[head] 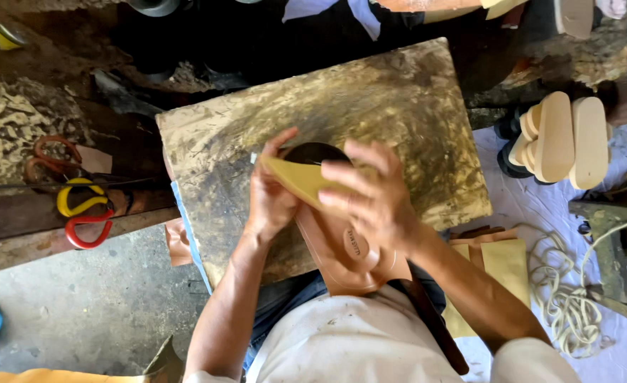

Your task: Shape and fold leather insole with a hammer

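We note the left hand [269, 202] pinching the yellow lining [300, 179]; the right hand [370, 202], fingers spread, presses it onto the brown sole [342, 259]. Uneven pressure risks wrinkles or misalignment.

Our count of what lies around the board

We count two hands, the left hand [271, 202] and the right hand [370, 202], one brown insole [342, 259], one yellow strip [299, 179] and one stained work board [413, 113]. At the side we see three pairs of scissors [72, 195], one coil of white cord [565, 298] and a stack of tan soles [565, 138] whose number we cannot tell.
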